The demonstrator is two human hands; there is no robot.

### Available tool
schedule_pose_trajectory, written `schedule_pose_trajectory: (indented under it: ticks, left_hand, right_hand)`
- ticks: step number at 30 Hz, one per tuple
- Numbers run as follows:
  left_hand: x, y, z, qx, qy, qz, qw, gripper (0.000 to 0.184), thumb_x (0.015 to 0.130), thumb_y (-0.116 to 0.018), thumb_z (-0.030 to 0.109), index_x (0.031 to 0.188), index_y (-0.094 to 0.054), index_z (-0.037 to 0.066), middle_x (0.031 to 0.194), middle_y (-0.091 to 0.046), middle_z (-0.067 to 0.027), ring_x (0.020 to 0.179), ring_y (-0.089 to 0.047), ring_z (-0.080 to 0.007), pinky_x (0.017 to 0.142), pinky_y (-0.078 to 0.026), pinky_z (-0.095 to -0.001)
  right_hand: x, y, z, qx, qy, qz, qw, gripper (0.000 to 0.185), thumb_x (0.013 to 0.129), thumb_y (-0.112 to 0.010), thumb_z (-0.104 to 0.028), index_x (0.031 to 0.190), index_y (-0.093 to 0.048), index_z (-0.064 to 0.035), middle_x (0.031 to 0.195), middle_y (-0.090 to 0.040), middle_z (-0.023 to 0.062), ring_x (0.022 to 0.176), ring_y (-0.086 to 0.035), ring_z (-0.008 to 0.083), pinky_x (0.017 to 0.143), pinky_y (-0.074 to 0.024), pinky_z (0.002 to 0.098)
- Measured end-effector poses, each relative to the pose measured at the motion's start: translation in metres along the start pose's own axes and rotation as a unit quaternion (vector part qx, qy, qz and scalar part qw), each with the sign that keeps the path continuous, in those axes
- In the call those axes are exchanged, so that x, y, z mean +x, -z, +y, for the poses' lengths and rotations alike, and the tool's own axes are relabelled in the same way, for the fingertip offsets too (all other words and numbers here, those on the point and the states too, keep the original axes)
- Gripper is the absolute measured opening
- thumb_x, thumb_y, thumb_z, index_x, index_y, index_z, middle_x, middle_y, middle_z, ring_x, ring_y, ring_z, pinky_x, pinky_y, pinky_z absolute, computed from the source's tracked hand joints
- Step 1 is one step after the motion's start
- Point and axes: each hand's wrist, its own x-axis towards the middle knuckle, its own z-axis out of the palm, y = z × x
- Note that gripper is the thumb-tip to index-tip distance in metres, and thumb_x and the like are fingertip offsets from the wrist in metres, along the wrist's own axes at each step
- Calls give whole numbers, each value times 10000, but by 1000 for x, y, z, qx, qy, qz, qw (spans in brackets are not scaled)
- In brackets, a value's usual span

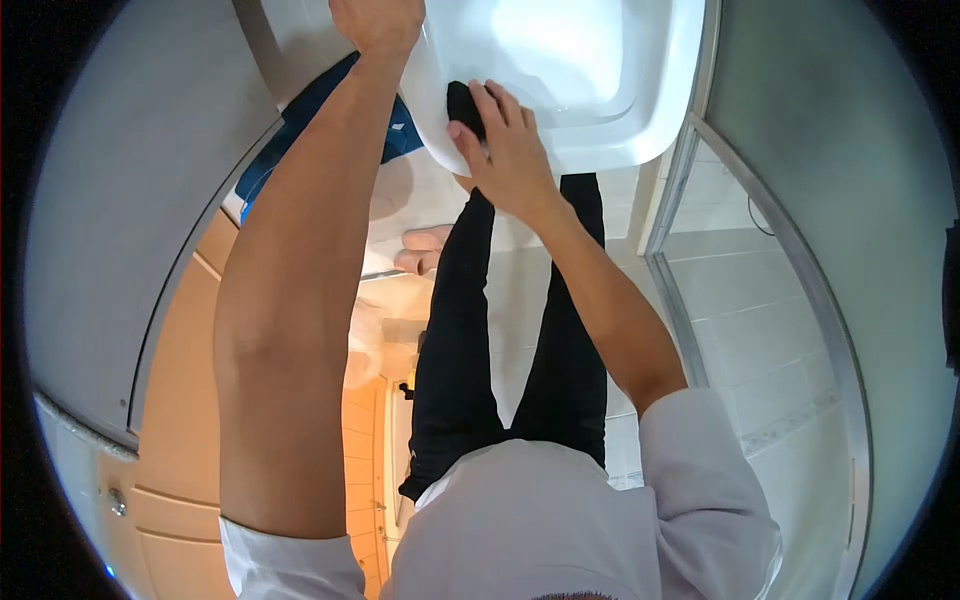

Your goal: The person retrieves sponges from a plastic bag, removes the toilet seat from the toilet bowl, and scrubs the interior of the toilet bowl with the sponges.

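Observation:
My right hand is at the near left corner of the white washbasin. Between its thumb and fingers is a small soft-looking black thing, perhaps a cloth or sponge, pressed against the basin's rim. My left hand reaches to the top edge of the view, left of the basin. The frame cuts off its fingers, so what they hold or touch is hidden.
A dark blue cloth or mat lies under my left forearm. Pink slippers are on the tiled floor beyond my legs. A framed glass shower partition stands at right, a grey door panel at left.

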Motion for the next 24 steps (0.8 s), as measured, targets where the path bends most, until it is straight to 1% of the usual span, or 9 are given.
schedule_pose_trajectory:
  ticks: [2, 8, 10, 12, 14, 18, 19, 23, 24]
  left_hand:
    - [-13, -4, -2, 0, 3, -10, 1000, 498, 1106, -337, 329, 1444, -480, -8, 1330, -568, -301, 1228, -548, -489, 1052, -429, -522]
    - [-6, 1, -11, -68, -55, -54, 995, 525, 1114, -325, 326, 1453, -464, -50, 1414, -524, -320, 1283, -519, -483, 1126, -388, -470]
    - [-3, -8, -18, -100, -55, -30, 993, 555, 1119, -310, 331, 1482, -435, -70, 1472, -480, -337, 1362, -474, -455, 1174, -343, -436]
    - [-6, -6, -17, -99, -36, -35, 994, 564, 1121, -308, 335, 1497, -420, -70, 1496, -466, -327, 1390, -456, -438, 1189, -323, -431]
    - [2, -1, -13, -96, -25, -39, 994, 573, 1123, -306, 339, 1512, -406, -69, 1520, -452, -318, 1417, -437, -420, 1205, -304, -426]
    - [49, 7, -32, -301, 154, -250, 907, 708, 1104, -289, 527, 1525, -419, -28, 1477, -531, -213, 1369, -494, -356, 1179, -342, -406]
    - [47, 12, -44, -347, 209, -302, 863, 743, 1099, -285, 574, 1528, -422, -17, 1467, -550, -187, 1357, -508, -340, 1172, -352, -400]
    - [41, 73, -50, -307, 219, -393, 839, 771, 1063, -316, 667, 1535, -459, 73, 1383, -604, -135, 1223, -595, -258, 1085, -432, -375]
    - [24, 80, -53, -314, 296, -320, 844, 725, 1070, -320, 646, 1523, -484, 104, 1342, -619, -122, 1202, -600, -252, 1063, -444, -368]
  right_hand:
    - [-13, -13, 7, 46, 30, 36, 998, 638, 1020, -604, -387, 1483, -450, 24, 1467, -484, 285, 1282, -489, 522, 1067, -442, 552]
    - [36, -21, -3, 297, 19, 128, 946, 607, 989, -674, -368, 1430, -549, 30, 1364, -558, 377, 1129, -611, 557, 1016, -489, 534]
    - [-12, -11, 9, 111, -9, 24, 994, 623, 947, -723, -397, 1466, -564, -92, 1420, -498, 401, 1173, -595, 540, 1032, -483, 516]
    - [-34, -1, -7, 82, 32, -4, 996, 633, 879, -788, -415, 1451, -600, -221, 1543, -353, 391, 1264, -504, 520, 1052, -469, 514]
    - [-15, -8, -23, 47, 70, 61, 995, 624, 860, -826, -311, 1443, -619, -234, 1548, -405, 323, 1208, -495, 460, 1027, -463, 498]
    - [64, -37, -45, -45, 159, 229, 959, 661, 726, -891, -207, 1346, -669, -251, 1566, -363, 254, 1242, -447, 446, 933, -530, 473]
    - [64, -35, -47, -36, 157, 231, 959, 675, 714, -899, -216, 1347, -669, -261, 1575, -365, 244, 1245, -456, 443, 942, -531, 475]
    - [-8, -43, -13, -89, 205, 187, 957, 696, 698, -913, -252, 1349, -669, -284, 1603, -368, 220, 1259, -480, 448, 961, -547, 471]
    - [-26, -41, -5, -88, 217, 184, 955, 696, 698, -913, -252, 1349, -669, -284, 1603, -368, 220, 1259, -480, 448, 961, -547, 471]
